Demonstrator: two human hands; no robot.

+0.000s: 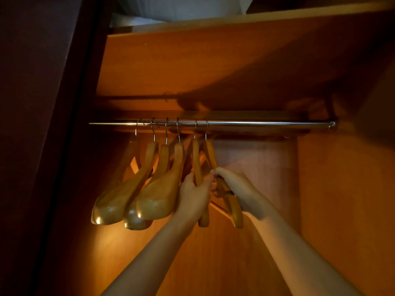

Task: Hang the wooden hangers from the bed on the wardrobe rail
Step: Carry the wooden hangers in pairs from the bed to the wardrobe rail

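A chrome wardrobe rail runs across the cupboard. Several wooden hangers hang from its left half by metal hooks. My left hand grips the second hanger from the right by its arm. My right hand is closed around the rightmost hanger, whose hook is over the rail. Both of these hangers are partly hidden behind my fingers.
The wardrobe is orange-brown wood with a shelf above the rail, holding pale bedding. A dark door panel stands at the left. The rail's right half is bare up to its bracket.
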